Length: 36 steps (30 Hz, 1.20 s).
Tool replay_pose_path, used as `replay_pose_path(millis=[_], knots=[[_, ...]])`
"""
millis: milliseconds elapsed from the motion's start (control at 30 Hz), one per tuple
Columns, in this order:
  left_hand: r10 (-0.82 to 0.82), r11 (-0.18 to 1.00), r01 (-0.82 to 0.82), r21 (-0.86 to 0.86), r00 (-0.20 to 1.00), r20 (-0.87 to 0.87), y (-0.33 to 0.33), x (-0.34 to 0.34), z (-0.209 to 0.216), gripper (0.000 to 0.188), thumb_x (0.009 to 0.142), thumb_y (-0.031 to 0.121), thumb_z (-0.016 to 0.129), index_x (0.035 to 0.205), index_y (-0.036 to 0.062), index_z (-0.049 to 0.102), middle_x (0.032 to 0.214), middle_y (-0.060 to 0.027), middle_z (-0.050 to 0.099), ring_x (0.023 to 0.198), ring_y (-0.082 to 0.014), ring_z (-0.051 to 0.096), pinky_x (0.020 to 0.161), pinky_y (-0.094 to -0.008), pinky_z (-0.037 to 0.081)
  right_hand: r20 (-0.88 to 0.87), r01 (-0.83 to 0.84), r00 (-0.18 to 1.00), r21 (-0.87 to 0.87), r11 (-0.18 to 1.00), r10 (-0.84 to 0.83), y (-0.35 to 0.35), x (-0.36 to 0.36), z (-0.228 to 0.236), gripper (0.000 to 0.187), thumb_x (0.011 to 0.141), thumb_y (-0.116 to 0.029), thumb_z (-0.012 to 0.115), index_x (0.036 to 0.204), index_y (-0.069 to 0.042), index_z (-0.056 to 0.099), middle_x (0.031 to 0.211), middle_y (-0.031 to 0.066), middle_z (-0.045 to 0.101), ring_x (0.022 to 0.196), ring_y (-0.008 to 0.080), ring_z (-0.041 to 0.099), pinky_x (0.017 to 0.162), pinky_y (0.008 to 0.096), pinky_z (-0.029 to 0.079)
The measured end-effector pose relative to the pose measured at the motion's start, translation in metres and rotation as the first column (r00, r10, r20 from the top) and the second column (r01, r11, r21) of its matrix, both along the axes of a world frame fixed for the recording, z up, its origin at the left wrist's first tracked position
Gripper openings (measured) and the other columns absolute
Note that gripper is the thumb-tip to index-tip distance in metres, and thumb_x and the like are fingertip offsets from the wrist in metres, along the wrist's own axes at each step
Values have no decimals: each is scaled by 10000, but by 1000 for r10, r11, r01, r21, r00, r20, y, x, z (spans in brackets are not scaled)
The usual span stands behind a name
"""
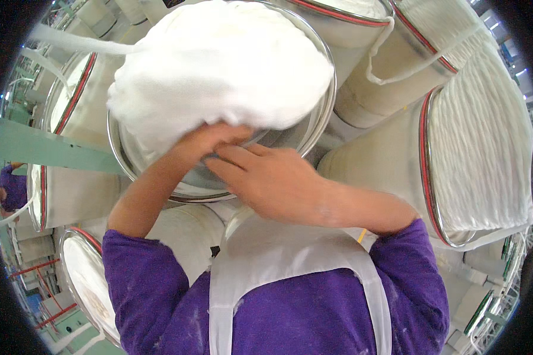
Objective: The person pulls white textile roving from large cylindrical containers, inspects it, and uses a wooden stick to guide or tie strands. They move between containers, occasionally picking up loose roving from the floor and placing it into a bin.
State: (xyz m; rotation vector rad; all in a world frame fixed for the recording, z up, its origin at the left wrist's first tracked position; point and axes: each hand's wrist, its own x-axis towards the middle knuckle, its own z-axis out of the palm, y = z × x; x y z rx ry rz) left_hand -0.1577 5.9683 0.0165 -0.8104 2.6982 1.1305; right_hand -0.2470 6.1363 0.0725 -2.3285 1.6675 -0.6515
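Observation:
A thick, rounded heap of white cotton sliver (219, 71) rises above a large round can (331, 109) with a shiny metal rim. My left hand (215, 139) is against the near underside of the heap, its fingers stretched to the right and partly tucked at the fibre. Just in front of it, my right hand (266, 177) reaches leftward over the near part of the can. Its fingers are extended, and their tips overlap or touch my left hand. Both hands look slightly blurred. Nothing shows gripped in either, though the left thumb is hidden.
Red-banded sliver cans surround me, including one at the right (373, 151) with coiled sliver (482, 130) bulging out. A green beam (53, 145) crosses at the left. A sliver strand (80, 42) runs from the heap to upper left. Another person in purple (13, 188) is at far left.

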Motion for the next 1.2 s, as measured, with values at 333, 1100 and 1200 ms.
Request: replay_pose_path(millis=[333,1100,1200], knots=[[35,929,-32,-368,999,2,-45,-27,68,436,845,362,514,909,-46,655,929,-256,629,884,-383,609,827,-419,461,-25,48,999,18,999,-48,19,-71,-10,274,833,-253,631,1021,-54,627,1053,104,629,987,301,568,884,394,440],[350,738,-613,-283,705,-617,114,136,4,249,915,233,514,1083,62,580,974,-135,620,957,-312,576,840,-409,446,116,-394,914,32,919,388,-61,-50,-40,288,892,-257,573,883,21,651,720,179,621,650,260,603,600,375,461],[672,557,-815,-157,554,-491,204,199,-9,239,923,211,516,1089,62,599,987,-126,633,941,-314,584,826,-424,453,308,-271,905,-116,956,294,-52,-46,-51,208,875,-176,579,859,24,635,756,136,626,701,215,591,647,345,456]])
